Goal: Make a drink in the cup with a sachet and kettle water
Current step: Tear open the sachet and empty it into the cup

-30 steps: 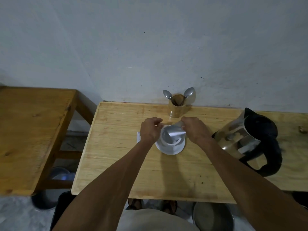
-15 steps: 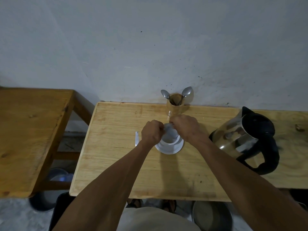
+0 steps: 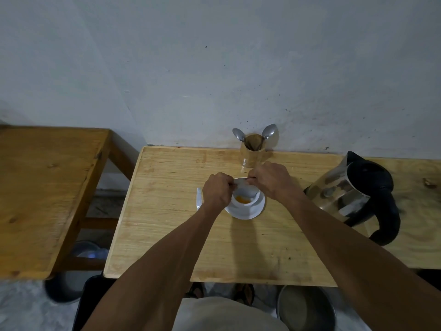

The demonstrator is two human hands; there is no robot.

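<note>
A white cup (image 3: 248, 203) stands on a white saucer (image 3: 256, 210) in the middle of the light wooden table (image 3: 167, 223). Orange powder (image 3: 242, 199) lies in the bottom of the cup. Both hands pinch a silvery sachet (image 3: 245, 188) stretched over the cup's far rim. My left hand (image 3: 217, 190) grips its left end and my right hand (image 3: 270, 179) its right end. A steel kettle (image 3: 343, 194) with a black lid and handle sits to the right of the cup.
A wooden holder (image 3: 252, 152) with two spoons stands against the wall behind the cup. A small white piece (image 3: 198, 201) lies left of the saucer. A darker wooden table (image 3: 43, 194) stands to the left. Metal basins sit on the floor below.
The hands have drawn the sachet across the cup's far rim, and orange powder now shows in the cup. The cup's inside was hidden by the sachet before.
</note>
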